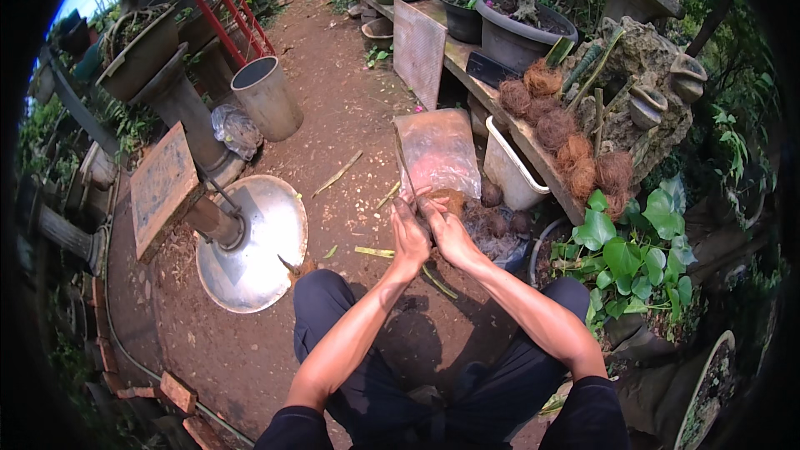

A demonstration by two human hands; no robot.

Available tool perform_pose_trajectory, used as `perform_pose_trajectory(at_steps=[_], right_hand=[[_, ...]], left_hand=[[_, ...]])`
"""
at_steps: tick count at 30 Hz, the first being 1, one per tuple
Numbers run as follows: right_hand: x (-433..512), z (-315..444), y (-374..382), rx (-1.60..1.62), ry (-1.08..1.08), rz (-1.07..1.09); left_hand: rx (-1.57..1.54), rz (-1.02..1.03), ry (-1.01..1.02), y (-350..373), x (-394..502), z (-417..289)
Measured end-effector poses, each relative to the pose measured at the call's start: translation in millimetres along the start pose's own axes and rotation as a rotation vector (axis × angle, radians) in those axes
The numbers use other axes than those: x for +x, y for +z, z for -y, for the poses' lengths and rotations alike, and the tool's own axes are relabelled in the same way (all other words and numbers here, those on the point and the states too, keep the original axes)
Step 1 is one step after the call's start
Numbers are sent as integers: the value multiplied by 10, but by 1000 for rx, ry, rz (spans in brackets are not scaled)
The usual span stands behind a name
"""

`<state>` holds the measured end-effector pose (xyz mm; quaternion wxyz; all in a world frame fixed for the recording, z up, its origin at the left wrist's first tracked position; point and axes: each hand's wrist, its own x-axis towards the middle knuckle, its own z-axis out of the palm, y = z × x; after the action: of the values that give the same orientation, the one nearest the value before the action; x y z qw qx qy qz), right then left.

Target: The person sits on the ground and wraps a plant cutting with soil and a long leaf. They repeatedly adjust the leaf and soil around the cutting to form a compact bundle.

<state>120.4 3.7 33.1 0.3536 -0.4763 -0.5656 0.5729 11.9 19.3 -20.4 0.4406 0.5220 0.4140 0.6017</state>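
My left hand (409, 234) and my right hand (447, 231) meet in front of my knees. Between them runs a thin dark strip (403, 156) that rises away from my fingers; what it is made of I cannot tell. The fingers of both hands are closed around its lower end. Just beyond lies a clear plastic bag (437, 144) with reddish contents. Brown fibre (451, 200) shows beside my right fingers, and a plastic bag of fibrous balls (500, 231) is to their right.
Brown fibre balls (555, 128) line a ledge (544, 162) at right, above a white plastic tub (509, 169). A round metal base (269, 231) with a square-topped stand (164, 190) is at left. A grey cylindrical container (265, 100) stands farther back. Cut stalks (337, 173) lie on the soil.
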Motion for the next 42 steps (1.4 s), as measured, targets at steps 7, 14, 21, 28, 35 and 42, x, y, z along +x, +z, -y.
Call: perform_pose_trajectory(at_steps=[7, 14, 21, 28, 35, 42], right_hand=[[14, 33, 58, -59, -55, -172], [155, -250, -2, 473, 120, -29], [176, -355, 8, -81, -145, -234], [39, -67, -15, -711, -850, -337], [222, -243, -55, -851, -1001, -338], [324, -406, -22, -838, -1055, -332]], left_hand=[[53, -223, 164, 185, 35, -54], [20, -340, 102, 168, 60, -176], [-463, -509, -286, -31, 236, -70], [-906, -382, -707, -72, 198, -60], [-773, -143, -799, -102, 65, 14], [-1000, 14, -762, -66, -6, 221]])
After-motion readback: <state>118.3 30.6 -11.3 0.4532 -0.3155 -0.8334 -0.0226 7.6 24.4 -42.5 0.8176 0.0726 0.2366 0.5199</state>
